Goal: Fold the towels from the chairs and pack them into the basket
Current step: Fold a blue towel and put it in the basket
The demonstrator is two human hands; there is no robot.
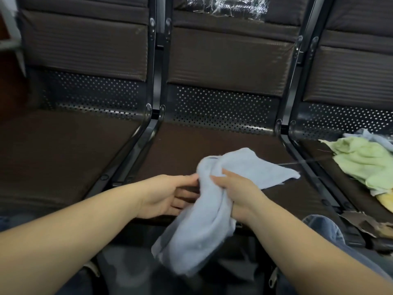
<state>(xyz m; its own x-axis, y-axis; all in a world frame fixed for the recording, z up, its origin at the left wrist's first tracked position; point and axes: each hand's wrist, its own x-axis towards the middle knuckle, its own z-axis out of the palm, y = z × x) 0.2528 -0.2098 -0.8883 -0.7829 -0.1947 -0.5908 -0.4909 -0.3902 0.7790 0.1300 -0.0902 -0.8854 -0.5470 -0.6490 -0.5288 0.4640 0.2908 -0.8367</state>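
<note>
Three dark brown padded seats in a row fill the view, joined by black metal frames, each with a perforated metal strip between seat and back. Going left to right, the left-hand brown seat [53, 150] carries nothing I can make out. At the front edge of the middle brown seat [180, 143] the person's left hand [165, 194] reaches toward a pale blue terry towel [214, 201], fingers nearly straight and relaxed, their tips touching the bunched cloth without closing on it. Just beside it, the right hand [236, 192] has its fingers curled round the gathered middle of that towel. One end of the towel lies spread flat on the middle seat; the other hangs down off the front edge, over the person's lap. A sheet of crinkled clear plastic [227, 7] lies against the middle seat's backrest, well above the hands. Farther right, on the right-hand brown seat [325, 158], sits a loose heap: a crumpled light green towel [363, 165] on top, a second pale blue cloth [370, 137] behind it, and a yellow cloth [386, 202] at the near edge. A torn piece of brown cardboard [361, 220] lies at that seat's front corner, beside a blue denim knee [323, 228].
</note>
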